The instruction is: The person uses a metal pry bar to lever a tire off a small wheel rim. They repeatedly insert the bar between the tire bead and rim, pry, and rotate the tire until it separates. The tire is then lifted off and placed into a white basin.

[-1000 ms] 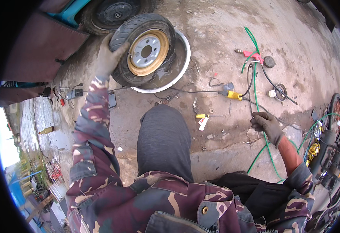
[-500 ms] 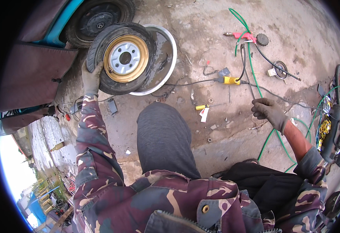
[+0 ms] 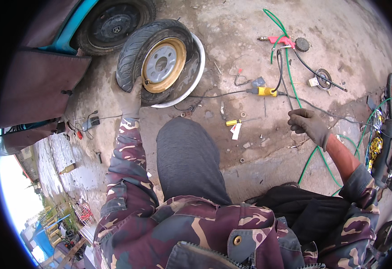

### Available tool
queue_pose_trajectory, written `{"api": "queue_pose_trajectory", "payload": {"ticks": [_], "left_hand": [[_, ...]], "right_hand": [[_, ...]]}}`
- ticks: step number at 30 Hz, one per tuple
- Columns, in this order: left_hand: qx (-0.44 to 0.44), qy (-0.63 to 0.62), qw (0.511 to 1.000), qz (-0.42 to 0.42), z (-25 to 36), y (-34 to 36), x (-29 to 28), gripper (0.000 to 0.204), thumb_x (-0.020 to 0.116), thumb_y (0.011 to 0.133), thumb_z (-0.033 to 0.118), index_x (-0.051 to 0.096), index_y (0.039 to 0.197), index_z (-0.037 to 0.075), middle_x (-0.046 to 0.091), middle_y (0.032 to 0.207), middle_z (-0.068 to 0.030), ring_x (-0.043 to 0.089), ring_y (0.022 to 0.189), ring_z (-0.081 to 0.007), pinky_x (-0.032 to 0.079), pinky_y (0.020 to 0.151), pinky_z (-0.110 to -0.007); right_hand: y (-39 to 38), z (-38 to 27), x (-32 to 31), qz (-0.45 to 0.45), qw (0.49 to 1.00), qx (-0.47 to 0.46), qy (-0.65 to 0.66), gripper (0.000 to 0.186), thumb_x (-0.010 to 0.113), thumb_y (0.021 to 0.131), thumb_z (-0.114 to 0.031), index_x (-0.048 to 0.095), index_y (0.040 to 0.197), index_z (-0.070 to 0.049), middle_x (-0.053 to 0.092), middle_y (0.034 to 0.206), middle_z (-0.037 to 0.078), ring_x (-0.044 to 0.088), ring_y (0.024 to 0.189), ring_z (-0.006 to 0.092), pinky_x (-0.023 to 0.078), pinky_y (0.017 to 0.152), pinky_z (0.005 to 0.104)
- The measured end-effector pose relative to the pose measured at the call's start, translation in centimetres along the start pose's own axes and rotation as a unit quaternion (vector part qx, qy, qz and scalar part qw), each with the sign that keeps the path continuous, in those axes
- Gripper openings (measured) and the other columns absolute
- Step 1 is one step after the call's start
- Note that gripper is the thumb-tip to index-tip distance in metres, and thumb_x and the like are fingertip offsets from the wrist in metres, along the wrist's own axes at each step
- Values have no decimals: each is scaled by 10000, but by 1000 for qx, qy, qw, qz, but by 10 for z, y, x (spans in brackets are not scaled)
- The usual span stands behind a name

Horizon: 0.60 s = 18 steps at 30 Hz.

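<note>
My gloved left hand grips the lower edge of a small black tyre on a yellow rim, held upright on its edge. Behind the tyre a white metal basin leans on the concrete. My gloved right hand hovers over the ground to the right with curled fingers, close to a thin black cable; I cannot tell whether it holds the cable. A yellow-handled screwdriver lies between my hands.
A vehicle's black wheel and teal body stand at top left. A green hose, a red air gun, a yellow fitting and a round gauge lie on the concrete. A motorcycle stands at right.
The view has shifted, so the tyre now sits further right in the picture. My left hand stays on the tyre's edge. My right hand has moved slightly up toward the cable.
</note>
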<state>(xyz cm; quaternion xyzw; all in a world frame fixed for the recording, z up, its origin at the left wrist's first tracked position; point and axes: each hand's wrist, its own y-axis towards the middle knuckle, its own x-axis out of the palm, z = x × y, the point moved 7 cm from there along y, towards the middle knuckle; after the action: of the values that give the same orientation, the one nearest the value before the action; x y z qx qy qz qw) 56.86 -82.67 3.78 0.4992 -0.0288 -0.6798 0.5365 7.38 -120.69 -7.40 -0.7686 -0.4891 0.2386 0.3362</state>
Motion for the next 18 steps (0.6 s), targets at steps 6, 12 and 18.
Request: {"api": "queue_pose_trajectory", "payload": {"ticks": [6,12,18], "left_hand": [[-118,61,988,-82,-20,50,-12,1021,892,852,551,473,1527,-90,548,1491,-276,539,1396,-375,412,1207,-436],[-110,6,947,-302,2,160,47,949,865,910,439,451,1549,-128,653,1417,-271,647,1310,-320,496,1126,-399],[-168,-8,926,-339,-7,171,70,1001,908,845,439,468,1544,-125,679,1395,-274,687,1255,-310,524,1091,-381]], "right_hand": [[-2,3,-2,-6,1000,-16,0,452,695,1055,-303,648,1381,7,751,1145,83,731,905,141,600,820,295],[1,2,0,2,1000,-3,-5,454,691,1057,-311,647,1376,8,752,1145,84,733,912,146,604,826,302],[5,0,2,-2,1000,-3,4,459,692,1057,-316,647,1377,10,751,1140,81,734,910,149,609,826,307]]}}
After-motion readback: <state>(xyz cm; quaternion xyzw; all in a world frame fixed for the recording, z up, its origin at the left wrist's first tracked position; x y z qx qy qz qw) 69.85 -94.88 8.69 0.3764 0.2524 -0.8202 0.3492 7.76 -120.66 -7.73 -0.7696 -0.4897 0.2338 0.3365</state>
